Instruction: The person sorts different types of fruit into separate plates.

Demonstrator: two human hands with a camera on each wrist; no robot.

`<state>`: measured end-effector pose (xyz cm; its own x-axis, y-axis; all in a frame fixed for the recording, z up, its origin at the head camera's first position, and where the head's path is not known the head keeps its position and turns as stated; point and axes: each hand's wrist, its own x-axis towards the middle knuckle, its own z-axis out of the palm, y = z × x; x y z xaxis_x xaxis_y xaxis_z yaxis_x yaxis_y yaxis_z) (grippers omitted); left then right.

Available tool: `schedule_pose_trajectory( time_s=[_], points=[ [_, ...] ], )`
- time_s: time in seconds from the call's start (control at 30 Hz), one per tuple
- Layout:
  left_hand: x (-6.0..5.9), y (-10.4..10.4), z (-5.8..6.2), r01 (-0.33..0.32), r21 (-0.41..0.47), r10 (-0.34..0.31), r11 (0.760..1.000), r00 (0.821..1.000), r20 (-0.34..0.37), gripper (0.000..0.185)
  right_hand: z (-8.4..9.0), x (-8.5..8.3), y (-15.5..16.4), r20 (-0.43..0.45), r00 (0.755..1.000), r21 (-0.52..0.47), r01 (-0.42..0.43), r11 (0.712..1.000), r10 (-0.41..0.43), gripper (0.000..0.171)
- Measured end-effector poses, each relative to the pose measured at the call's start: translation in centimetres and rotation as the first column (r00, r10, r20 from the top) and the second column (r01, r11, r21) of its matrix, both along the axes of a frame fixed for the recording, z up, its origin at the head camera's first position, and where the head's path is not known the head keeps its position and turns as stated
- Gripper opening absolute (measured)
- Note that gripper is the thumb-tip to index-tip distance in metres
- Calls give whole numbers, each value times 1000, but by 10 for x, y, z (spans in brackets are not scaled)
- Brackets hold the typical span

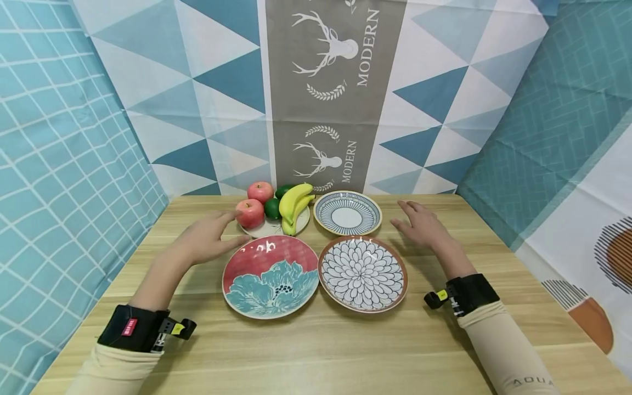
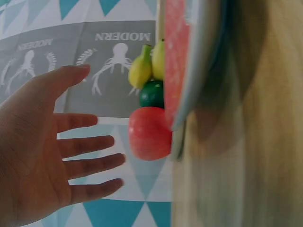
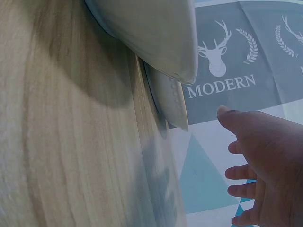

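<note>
My left hand (image 1: 209, 237) hovers open, fingers straight, just left of the red plate with a teal flower (image 1: 270, 276); its fingertips point at the nearer red apple (image 1: 250, 213). The left wrist view shows the same open palm (image 2: 45, 146) beside that apple (image 2: 150, 133). A white plate (image 1: 302, 221) behind holds two apples, a second one (image 1: 260, 191), green limes (image 1: 272, 208) and yellow bananas (image 1: 293, 204). My right hand (image 1: 419, 224) rests open on the table right of the blue-striped bowl (image 1: 348, 213) and the chrysanthemum-patterned plate (image 1: 362, 272). It holds nothing (image 3: 265, 161).
The wooden table (image 1: 316, 351) has bare wood in front of the plates and at both sides. Patterned cloth walls (image 1: 326, 93) stand close behind and to the left and right of the table.
</note>
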<state>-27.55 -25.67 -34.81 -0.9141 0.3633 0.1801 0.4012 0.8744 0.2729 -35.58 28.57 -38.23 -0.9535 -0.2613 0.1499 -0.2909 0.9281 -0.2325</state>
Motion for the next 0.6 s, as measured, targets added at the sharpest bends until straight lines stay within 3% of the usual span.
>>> schedule_pose_trajectory(
  time_s=[0.3, 0.6],
  points=[
    [-7, -4, -25, 32, 20, -35, 999, 989, 146, 69, 0, 0, -1, -4, 1000, 6, -10, 1000, 10, 76],
    [-12, -3, -35, 60, 101, -81, 993, 973, 218, 63, 1, 1, 0, -5, 1000, 5, -9, 1000, 9, 76]
  ],
)
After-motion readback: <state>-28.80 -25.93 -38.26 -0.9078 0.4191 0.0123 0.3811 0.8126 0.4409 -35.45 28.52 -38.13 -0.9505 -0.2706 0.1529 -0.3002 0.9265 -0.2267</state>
